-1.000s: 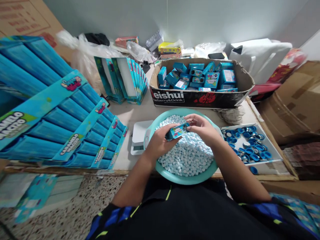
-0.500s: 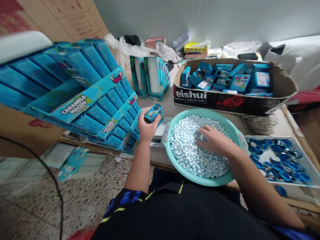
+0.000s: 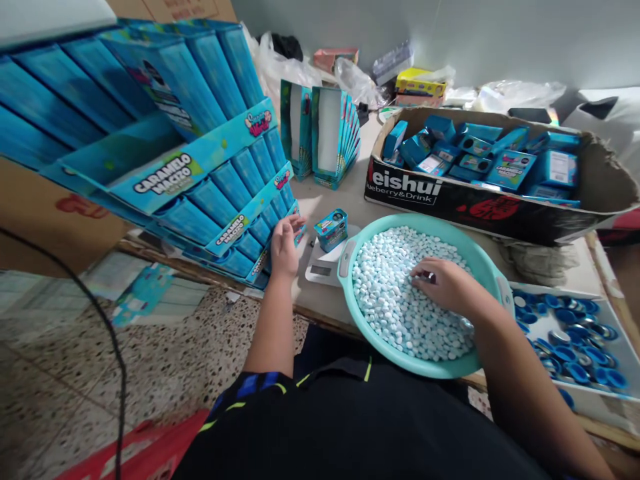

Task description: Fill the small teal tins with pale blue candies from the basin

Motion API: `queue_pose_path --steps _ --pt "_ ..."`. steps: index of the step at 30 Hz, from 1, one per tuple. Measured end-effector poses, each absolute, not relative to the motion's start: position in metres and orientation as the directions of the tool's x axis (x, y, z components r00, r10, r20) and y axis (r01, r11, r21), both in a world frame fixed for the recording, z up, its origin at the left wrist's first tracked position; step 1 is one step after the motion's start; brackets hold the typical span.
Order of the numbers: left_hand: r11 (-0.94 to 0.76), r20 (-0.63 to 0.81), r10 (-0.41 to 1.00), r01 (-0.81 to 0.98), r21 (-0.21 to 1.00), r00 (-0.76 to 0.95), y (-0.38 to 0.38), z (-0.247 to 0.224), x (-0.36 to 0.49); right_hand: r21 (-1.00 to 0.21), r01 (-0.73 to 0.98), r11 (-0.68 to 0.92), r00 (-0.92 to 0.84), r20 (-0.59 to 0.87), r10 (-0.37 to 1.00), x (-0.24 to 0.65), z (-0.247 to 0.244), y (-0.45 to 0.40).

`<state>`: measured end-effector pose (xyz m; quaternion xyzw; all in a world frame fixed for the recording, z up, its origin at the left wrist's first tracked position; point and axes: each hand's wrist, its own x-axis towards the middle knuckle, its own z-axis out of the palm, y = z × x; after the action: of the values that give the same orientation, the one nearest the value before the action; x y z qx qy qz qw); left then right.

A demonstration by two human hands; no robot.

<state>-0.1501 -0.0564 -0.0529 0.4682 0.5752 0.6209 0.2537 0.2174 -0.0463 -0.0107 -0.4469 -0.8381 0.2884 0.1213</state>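
Room to move: we're seeing a narrow strip of bare table running betw. the display trays on our left and the teal basin, w/ the cardboard carton closing it off at the back.
Edges: basin is hanging a bit over the near table edge; tray of blue caps is sitting just beside it on our right.
Left hand: our left hand is hovering loosely spread, gripping nothing, fingertips at the front edge of the lowest display tray.
Right hand: our right hand is resting palm-down in the candies, fingers curled; can't tell if it's pinching any.
Small box: the small box is standing upright on the white scale, just beside the basin's left handle, clear of both hands.
Box look: blue printed card, rectangular, dark top face w/ a label we can't read.
Materials: candies are looking like small pale-blue matte pellets, heaped; basin is smooth plastic; carton is worn, torn along its rim, and holding more blue boxes lying in a jumble.
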Motion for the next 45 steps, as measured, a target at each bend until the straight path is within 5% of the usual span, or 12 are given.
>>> queue_pose_path --steps 26,30,33,36,40,45 --pt "-0.233 0.298 0.874 0.207 0.950 -0.384 -0.061 -0.057 -0.149 -0.579 0.714 0.393 -0.500 -0.028 0.866 0.224 -0.013 -0.043" --pt "-0.120 0.224 0.936 0.351 0.929 -0.271 -0.053 -0.060 -0.127 -0.593 0.701 0.395 -0.504 -0.019 0.864 0.223 -0.012 -0.044" --pt "-0.134 0.318 0.918 0.570 0.811 -0.237 -0.054 -0.041 -0.110 -0.611 0.694 0.381 -0.499 -0.028 0.866 0.221 -0.010 -0.045" --pt "-0.348 0.529 0.848 0.744 0.570 -0.008 -0.059 -0.010 -0.102 -0.624 0.691 0.365 -0.495 -0.040 0.868 0.218 -0.006 -0.045" --pt "-0.510 0.498 0.803 0.812 0.285 0.329 -0.062 0.016 -0.103 -0.617 0.699 0.362 -0.502 -0.063 0.863 0.217 0.000 -0.047" --pt "-0.511 0.493 0.762 0.857 0.061 0.420 -0.060 0.017 -0.107 -0.597 0.728 0.337 -0.498 -0.123 0.858 0.215 0.006 -0.048"
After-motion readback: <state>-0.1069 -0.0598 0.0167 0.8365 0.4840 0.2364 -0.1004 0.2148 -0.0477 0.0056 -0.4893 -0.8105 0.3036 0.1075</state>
